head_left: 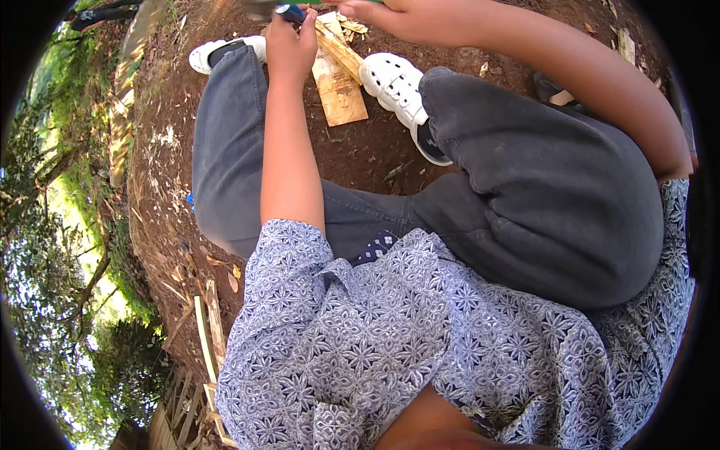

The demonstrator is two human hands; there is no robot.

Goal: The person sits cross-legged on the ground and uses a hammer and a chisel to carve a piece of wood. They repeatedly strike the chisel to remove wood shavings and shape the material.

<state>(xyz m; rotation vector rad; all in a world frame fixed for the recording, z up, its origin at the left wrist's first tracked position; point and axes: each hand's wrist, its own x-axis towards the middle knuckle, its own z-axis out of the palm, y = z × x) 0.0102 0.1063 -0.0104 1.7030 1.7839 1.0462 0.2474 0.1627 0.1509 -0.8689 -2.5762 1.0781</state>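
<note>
My left hand (292,43) is closed round a tool with a dark blue handle (289,13) near the upper edge; its working end cannot be made out. My right hand (386,19) reaches in from the right, closed on a tool with a green handle (327,6), mostly cut off by the picture's edge. A blurred grey shape shows just left of the blue handle. Beside my left hand a narrow wooden stick (341,54) slants down to my white shoe. Under it a flat wooden board (339,94) lies on the ground.
White clogs (394,82) are on my feet, either side of the wood. Wood chips (352,28) lie beyond the board on brown soil (352,161). Long wooden strips (204,337) lie at the lower left. Green bushes (67,187) stand along the left.
</note>
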